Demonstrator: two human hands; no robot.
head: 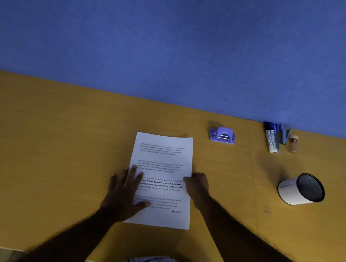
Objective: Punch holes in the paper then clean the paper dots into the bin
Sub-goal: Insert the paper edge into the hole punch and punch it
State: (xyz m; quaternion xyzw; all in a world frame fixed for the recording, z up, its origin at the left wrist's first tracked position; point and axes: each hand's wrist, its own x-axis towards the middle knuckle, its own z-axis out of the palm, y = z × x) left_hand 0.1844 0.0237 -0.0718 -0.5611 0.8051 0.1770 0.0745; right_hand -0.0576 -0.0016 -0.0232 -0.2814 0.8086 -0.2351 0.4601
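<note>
A printed white sheet of paper lies flat on the yellow table, roughly centred. My left hand rests flat on its lower left part, fingers spread. At the sheet's right edge my right hand has its fingers curled and touches the paper; whether it pinches the edge is unclear. A purple hole punch sits beyond the paper's top right corner, apart from both hands. Far to the right stands a white cylindrical bin with a dark inside, tilted toward me.
Markers and pens lie against the blue wall at the back right, next to a small brownish bottle. The table's near edge runs along the bottom, close to my body.
</note>
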